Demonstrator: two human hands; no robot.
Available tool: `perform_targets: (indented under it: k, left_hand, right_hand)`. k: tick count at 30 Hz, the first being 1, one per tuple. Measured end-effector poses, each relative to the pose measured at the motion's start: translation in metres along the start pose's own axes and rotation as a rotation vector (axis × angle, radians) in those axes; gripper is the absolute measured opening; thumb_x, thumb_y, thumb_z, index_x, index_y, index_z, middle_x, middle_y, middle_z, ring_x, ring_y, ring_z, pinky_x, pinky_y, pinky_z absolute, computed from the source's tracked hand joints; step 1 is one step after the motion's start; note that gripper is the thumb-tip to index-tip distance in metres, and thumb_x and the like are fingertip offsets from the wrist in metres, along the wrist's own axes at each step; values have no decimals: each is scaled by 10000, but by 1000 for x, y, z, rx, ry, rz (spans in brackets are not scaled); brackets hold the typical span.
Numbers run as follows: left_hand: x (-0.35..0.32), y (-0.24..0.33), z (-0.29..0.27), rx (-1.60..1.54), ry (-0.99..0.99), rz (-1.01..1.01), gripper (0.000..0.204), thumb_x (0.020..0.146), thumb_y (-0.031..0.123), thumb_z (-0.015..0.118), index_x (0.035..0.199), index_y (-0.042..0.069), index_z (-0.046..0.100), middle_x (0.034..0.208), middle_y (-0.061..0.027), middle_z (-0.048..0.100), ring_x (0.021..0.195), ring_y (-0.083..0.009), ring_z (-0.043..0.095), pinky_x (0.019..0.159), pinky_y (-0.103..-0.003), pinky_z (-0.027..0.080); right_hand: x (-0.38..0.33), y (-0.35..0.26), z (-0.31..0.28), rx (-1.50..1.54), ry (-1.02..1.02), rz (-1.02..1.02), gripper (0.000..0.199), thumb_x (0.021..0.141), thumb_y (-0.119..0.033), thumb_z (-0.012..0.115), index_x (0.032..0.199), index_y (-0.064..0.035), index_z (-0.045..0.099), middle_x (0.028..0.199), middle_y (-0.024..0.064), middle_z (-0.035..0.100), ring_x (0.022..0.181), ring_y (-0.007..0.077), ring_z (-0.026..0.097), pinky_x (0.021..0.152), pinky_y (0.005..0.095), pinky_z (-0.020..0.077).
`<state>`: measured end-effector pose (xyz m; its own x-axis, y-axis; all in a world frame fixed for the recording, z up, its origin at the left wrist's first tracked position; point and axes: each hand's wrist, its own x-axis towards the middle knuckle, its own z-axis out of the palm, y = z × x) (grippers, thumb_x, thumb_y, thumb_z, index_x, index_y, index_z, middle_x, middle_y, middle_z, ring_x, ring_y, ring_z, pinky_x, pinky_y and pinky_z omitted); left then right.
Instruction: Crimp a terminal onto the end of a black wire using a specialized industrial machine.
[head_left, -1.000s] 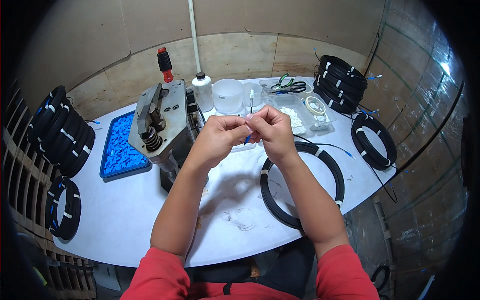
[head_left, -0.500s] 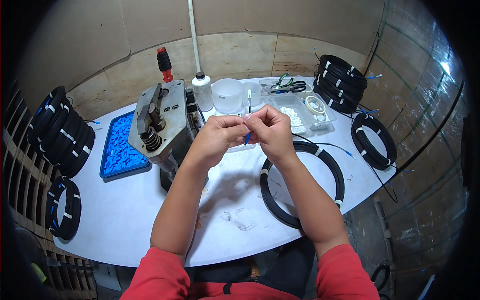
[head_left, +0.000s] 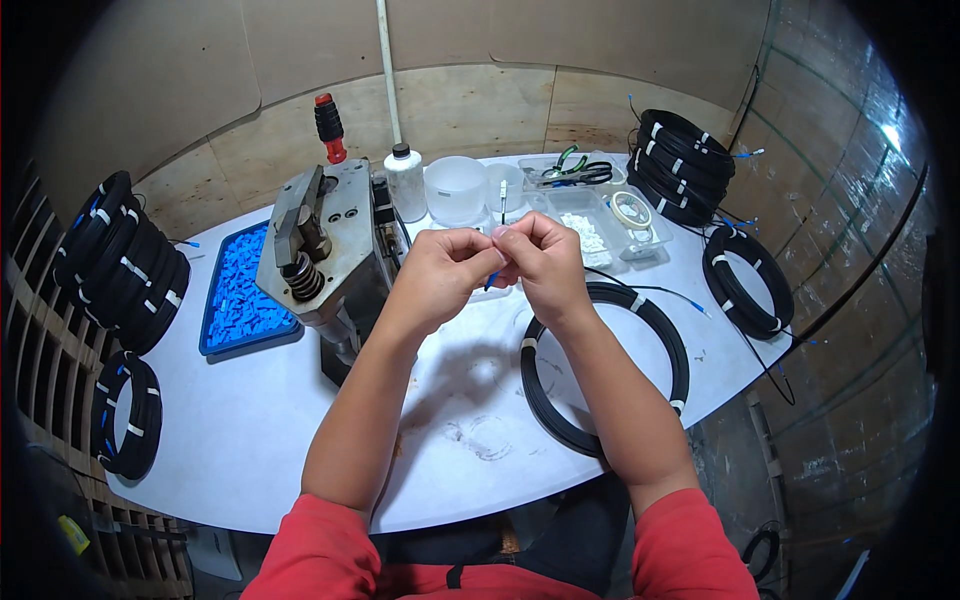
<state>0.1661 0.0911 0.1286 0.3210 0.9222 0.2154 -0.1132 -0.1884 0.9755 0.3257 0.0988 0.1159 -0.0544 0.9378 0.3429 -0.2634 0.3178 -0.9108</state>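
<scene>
Both hands, left (head_left: pixel 440 275) and right (head_left: pixel 540 262), meet fingertip to fingertip above the table (head_left: pixel 250 420), pinching a small blue connector (head_left: pixel 492 281).

A small blue piece (head_left: pixel 491 279) is pinched between the left hand (head_left: pixel 440 275) and right hand (head_left: pixel 543 262) above the white worktop (head_left: pixel 250 420); a black cable coil (head_left: pixel 606 366) lies just right, a grey press (head_left: pixel 325 250) left.

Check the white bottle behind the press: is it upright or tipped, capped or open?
Upright and capped. The white bottle stands on its base on the table, its dark cap on top.
</scene>
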Motion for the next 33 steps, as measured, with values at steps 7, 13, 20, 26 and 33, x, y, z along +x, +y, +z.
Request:
perform_targets:
  k: [7, 13, 20, 26, 33]
  left_hand:
    - [2, -3, -2, 29, 1, 7, 144, 957, 94, 713, 961, -50, 729, 877, -105, 731, 781, -159, 707, 694, -248, 532]
    - [-1, 5, 1, 27, -28, -27, 161, 961, 104, 703, 975, -53, 736, 884, -101, 731, 775, -152, 700, 704, -243, 529]
    - [-1, 3, 1, -81, -49, -13, 182, 959, 90, 690, 937, -82, 746, 840, -102, 734, 777, -143, 698, 748, -270, 567]
    - [-1, 2, 1, -90, -58, -30, 186, 968, 98, 688, 939, -78, 744, 845, -95, 725, 783, -142, 692, 765, -274, 570]
    - [0, 1, 1, -92, -52, -33, 178, 963, 98, 689, 931, -67, 747, 838, -91, 723, 772, -139, 688, 746, -265, 561]
  right_hand:
    - [0, 1, 1, 17, -5, -8, 178, 950, -91, 701, 814, -2, 629, 720, 73, 678, 562, 110, 627, 498, 262, 534]
    - [0, 3, 0, 19, -7, -24, 180, 943, -84, 706, 806, -8, 617, 718, 77, 677, 553, 105, 618, 488, 256, 522]
    - [-1, 6, 1, 22, 15, -75, 213, 936, -76, 722, 781, -23, 586, 676, 49, 635, 549, 83, 601, 456, 244, 500]
    - [0, 6, 0, 5, 26, -73, 232, 923, -84, 741, 770, -25, 577, 657, 37, 621, 532, 77, 592, 446, 244, 497]
    - [-1, 4, 1, -39, 44, -65, 234, 911, -88, 748, 758, -14, 587, 640, 51, 634, 525, 86, 602, 445, 247, 496]
